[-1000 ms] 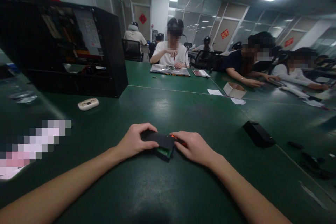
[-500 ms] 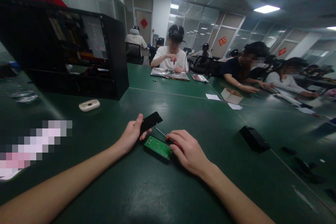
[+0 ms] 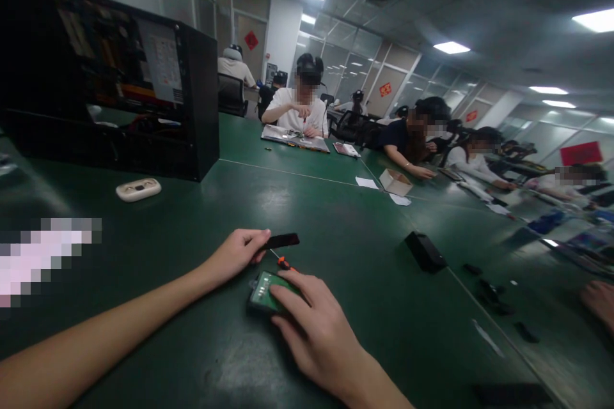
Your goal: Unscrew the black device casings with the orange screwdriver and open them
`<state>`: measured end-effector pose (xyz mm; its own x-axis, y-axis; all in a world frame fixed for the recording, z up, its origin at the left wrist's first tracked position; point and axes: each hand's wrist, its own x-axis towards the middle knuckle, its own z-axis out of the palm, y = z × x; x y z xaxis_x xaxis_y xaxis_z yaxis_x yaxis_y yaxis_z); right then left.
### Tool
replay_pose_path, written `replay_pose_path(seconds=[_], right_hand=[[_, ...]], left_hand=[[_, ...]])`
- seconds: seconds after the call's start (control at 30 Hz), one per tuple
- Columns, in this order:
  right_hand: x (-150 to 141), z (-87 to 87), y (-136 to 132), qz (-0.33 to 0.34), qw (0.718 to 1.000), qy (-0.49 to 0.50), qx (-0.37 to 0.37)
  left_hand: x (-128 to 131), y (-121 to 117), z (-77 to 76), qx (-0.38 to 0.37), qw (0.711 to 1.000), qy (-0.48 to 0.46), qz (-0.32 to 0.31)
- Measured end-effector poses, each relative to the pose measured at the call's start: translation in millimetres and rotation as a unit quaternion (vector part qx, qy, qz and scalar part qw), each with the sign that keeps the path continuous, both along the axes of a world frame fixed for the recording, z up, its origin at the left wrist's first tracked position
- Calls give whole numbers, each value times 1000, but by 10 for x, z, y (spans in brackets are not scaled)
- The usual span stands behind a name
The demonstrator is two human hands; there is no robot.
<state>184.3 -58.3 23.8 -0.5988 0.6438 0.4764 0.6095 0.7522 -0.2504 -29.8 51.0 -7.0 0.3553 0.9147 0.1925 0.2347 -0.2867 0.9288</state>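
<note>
My left hand [image 3: 244, 248] is closed around one end of a flat black cover [image 3: 283, 241], held a little above the table. My right hand [image 3: 319, 319] lies over a green circuit board [image 3: 263, 291] in a black case, its thumb on the near side and fingers across the top. The hand hides the board's right part. Between the cover and the board is a screwdriver [image 3: 284, 262] with an orange and black handle. Its thin shaft points toward the cover, and the handle's rear end disappears behind my right fingers; whether they still touch it I cannot tell.
A black computer case [image 3: 204, 108] with an open side stands at the left, near a cream earbud case [image 3: 139, 190]. To the right are a black box [image 3: 425, 252] and small black parts [image 3: 494, 294]. Across the table a person [image 3: 297, 105] works over a flat panel.
My right hand has gone from gripping the screwdriver to covering the circuit board. My left hand has turned the cover flatter. The camera view has swung to the right.
</note>
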Motion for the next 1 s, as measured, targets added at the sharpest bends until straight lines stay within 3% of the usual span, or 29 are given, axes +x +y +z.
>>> replay_pose_path(seconds=[0.13, 0.23, 0.33, 0.43, 0.53, 0.6, 0.67, 0.73, 0.8, 0.87, 0.93, 1.0], right_hand=[[624, 47, -278, -185, 978, 68, 71], [1409, 54, -334, -344, 929, 34, 129], [2256, -14, -280, -442, 884, -11, 153], [2889, -156, -217, -489, 866, -30, 104], [3114, -275, -184, -498, 863, -54, 70], [2990, -282, -157, -503, 855, -71, 101], [2654, -220, -118, -485, 860, -72, 141], [2149, -111, -67, -416, 899, -38, 133], [1559, 11, -4, -317, 947, -8, 55], [980, 115, 77, -219, 975, -12, -31], [494, 185, 176, -143, 986, -13, -86], [138, 218, 283, -108, 987, -4, -123]], left_hand=[[27, -49, 15, 16, 998, 40, -38], [41, -82, 52, 14, 998, 46, -50], [45, -94, 75, 16, 997, 52, -53], [41, -91, 69, 18, 997, 54, -48], [41, -87, 56, 16, 997, 50, -51], [44, -90, 55, 15, 998, 43, -50], [47, -96, 61, 17, 998, 34, -44], [47, -107, 66, 26, 998, 32, -42], [46, -124, 68, 40, 997, 44, -54], [45, -147, 64, 60, 994, 60, -72], [48, -170, 54, 86, 991, 64, -74], [50, -189, 34, 113, 990, 51, -61]])
